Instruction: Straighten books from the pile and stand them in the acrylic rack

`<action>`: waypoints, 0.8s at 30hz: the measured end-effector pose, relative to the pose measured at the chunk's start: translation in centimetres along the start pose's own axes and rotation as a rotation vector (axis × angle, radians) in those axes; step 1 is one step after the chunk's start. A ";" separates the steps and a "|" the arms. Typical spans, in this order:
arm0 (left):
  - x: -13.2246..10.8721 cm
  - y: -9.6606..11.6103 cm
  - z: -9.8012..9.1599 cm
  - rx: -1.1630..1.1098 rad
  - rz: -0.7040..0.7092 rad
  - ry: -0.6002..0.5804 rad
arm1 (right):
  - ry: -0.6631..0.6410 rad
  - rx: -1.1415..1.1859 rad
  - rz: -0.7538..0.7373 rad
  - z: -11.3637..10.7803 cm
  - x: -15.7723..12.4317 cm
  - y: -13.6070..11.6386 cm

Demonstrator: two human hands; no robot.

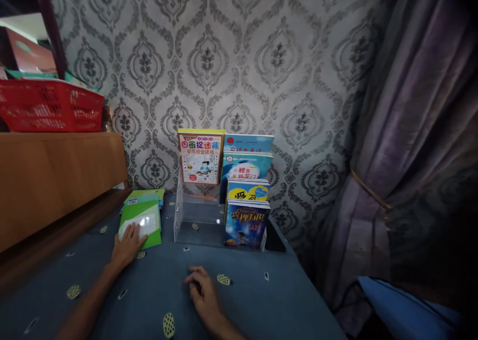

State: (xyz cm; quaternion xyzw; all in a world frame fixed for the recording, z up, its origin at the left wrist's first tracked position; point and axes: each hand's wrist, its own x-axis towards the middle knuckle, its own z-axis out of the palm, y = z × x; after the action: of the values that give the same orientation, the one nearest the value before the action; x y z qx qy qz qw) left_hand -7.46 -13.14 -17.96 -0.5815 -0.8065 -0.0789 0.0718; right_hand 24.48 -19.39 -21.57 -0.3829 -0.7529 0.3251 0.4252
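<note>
My left hand (129,244) lies flat, fingers stretched out, on a green booklet (144,220) that tops a small pile of booklets on the blue table (149,290). My right hand (201,287) rests on the cloth nearer the front, fingers loosely curled, holding nothing that I can see. Behind both hands stands a clear acrylic book stand (194,220). Its right side holds several children's books in stepped rows, the front one dark blue (246,224). One yellow-edged picture book (200,157) stands at the back left of the stand.
A wooden headboard or cabinet (56,180) runs along the left, with a red plastic basket (48,105) on top. Patterned wallpaper is behind the stand. A purple tied curtain (403,156) hangs at the right, with a blue cushion (403,310) below it.
</note>
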 end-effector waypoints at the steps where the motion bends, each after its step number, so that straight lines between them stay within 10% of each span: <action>1: -0.2 -0.4 0.4 0.014 0.003 -0.020 | -0.002 0.007 -0.003 0.1 0.0 0.1; 24: -2.8 0.0 -0.9 0.030 0.022 -0.105 | -0.117 0.039 0.017 -0.8 0.3 -0.6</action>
State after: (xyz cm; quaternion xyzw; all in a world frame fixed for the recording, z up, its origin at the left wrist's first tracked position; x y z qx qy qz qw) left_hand -6.59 -15.91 -17.62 -0.5925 -0.8039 -0.0353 0.0388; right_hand 24.88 -19.33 -20.62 -0.3611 -0.7669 0.3651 0.3851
